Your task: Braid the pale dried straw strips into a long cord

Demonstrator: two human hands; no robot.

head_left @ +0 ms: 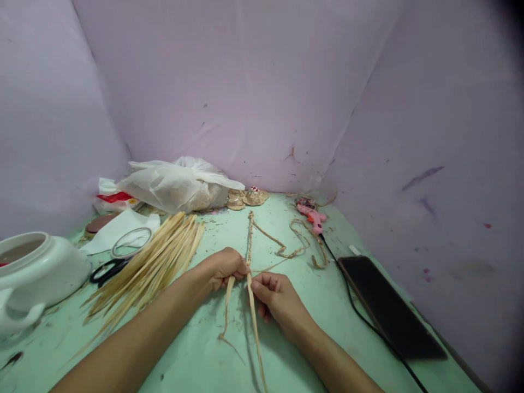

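Observation:
Near the middle of the table, my left hand [230, 268] pinches the lower end of a braided straw cord [250, 240], which stretches away from me. A flat straw strip [226, 314] hangs from under that hand toward me. My right hand [275, 297] is closed on another pale straw strip [254, 327], close beside the left, with the strip's tail running to the bottom edge. A thin strand [270, 267] sticks out to the right from the braid's end. The rest of the cord [282, 250] curls loosely across the table to the right.
Left of my arm lie a bundle of straw strips [164, 262], black-handled scissors [107, 271] and a white teapot-like pot [53, 273]. A plastic bag [176, 185] and woven straw pieces [256, 197] sit at the back. A pink glue gun [314, 217], its cable [352, 300] and a dark phone-like slab [388, 308] are right.

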